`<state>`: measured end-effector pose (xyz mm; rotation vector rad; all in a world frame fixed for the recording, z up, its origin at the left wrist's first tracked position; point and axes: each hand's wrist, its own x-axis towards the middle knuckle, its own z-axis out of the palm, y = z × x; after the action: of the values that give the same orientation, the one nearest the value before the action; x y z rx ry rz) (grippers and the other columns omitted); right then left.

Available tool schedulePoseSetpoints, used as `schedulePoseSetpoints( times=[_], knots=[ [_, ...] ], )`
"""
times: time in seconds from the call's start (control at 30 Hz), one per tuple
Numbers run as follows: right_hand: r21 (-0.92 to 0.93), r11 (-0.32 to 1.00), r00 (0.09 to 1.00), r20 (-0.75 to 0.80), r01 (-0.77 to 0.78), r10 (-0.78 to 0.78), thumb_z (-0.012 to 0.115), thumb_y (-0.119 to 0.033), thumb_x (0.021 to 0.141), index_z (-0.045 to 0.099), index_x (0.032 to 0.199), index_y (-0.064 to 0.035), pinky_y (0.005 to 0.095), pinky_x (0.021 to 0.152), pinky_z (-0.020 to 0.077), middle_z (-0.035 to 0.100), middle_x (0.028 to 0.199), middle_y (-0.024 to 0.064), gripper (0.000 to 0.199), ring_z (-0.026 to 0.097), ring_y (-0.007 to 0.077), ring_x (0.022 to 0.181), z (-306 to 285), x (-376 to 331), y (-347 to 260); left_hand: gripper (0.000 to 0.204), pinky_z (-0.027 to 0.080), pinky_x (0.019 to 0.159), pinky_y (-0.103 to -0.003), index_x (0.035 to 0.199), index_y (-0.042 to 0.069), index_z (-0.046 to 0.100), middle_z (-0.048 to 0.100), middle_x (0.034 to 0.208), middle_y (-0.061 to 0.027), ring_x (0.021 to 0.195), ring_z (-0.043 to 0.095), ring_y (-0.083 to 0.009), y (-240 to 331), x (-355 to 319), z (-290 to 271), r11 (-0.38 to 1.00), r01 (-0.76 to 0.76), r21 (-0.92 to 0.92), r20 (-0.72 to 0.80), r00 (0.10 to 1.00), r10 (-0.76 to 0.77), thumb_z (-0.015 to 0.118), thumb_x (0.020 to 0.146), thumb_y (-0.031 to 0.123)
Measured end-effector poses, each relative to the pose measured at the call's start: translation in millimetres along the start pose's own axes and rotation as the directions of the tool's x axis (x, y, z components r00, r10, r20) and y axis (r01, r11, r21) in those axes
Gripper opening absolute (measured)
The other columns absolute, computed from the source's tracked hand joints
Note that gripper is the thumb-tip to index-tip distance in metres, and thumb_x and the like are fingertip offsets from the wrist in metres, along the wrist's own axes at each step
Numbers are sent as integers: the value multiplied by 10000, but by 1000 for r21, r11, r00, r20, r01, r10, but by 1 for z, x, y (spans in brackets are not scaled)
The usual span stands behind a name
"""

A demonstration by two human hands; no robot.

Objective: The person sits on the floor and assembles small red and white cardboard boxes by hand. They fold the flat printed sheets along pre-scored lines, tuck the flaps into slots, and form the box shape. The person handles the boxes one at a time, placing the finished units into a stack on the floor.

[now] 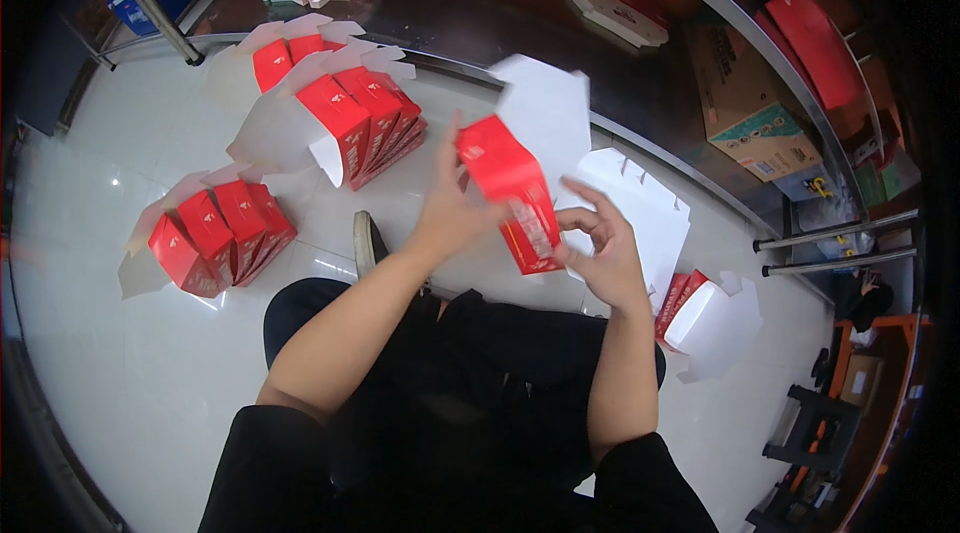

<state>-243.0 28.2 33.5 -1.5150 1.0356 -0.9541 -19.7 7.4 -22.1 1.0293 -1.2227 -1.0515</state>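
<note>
Comes to one left hand [452, 218], one right hand [608, 255], one held red box [513, 188], three left-side clusters of red boxes [207, 233], one right-side cluster [677, 301], one visible shoe [368, 241], one blue container [150, 5].

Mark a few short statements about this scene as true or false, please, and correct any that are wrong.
1. A red carton is between the left hand and the right hand. True.
2. The person's sleeves are white. False: the sleeves are black.
3. More red cartons are on the floor to the person's left. True.
4. The brown cardboard box is at the left of the view. False: the brown cardboard box is at the right.
5. A white notched sheet lies beyond the right hand. True.
</note>
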Motion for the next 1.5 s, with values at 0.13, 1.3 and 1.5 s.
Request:
schedulePoseSetpoints(
  times=[0.13,1.3,1.5],
  knots=[
    [-227,974,981,188,-8,52,713,-133,933,591,1246,9,281,863,504,721,1018,104,365,665,139,949,-15,-8,9,1100,370,1122,-517,1612,171,79,266,1574,-147,1389,412,-305,18,17,-21,764,413,-496,-45,867,-497,805,796,296],
    [367,930,899,-401,-21,178,701,-136,959,575,1031,-16,290,820,527,687,1050,104,189,641,146,934,21,-5,16,597,578,776,-330,1331,39,629,742,991,-185,836,750,-264,23,-19,12,886,-295,357,277,940,202,799,771,158],
    [696,718,951,-219,-4,218,521,-228,1056,437,1216,-80,383,949,519,614,1225,121,234,623,205,1111,38,-8,9,627,584,800,-328,1306,34,646,743,1021,-176,864,751,-264,24,-22,13,855,-312,415,238,944,229,826,720,168]
  ],
)
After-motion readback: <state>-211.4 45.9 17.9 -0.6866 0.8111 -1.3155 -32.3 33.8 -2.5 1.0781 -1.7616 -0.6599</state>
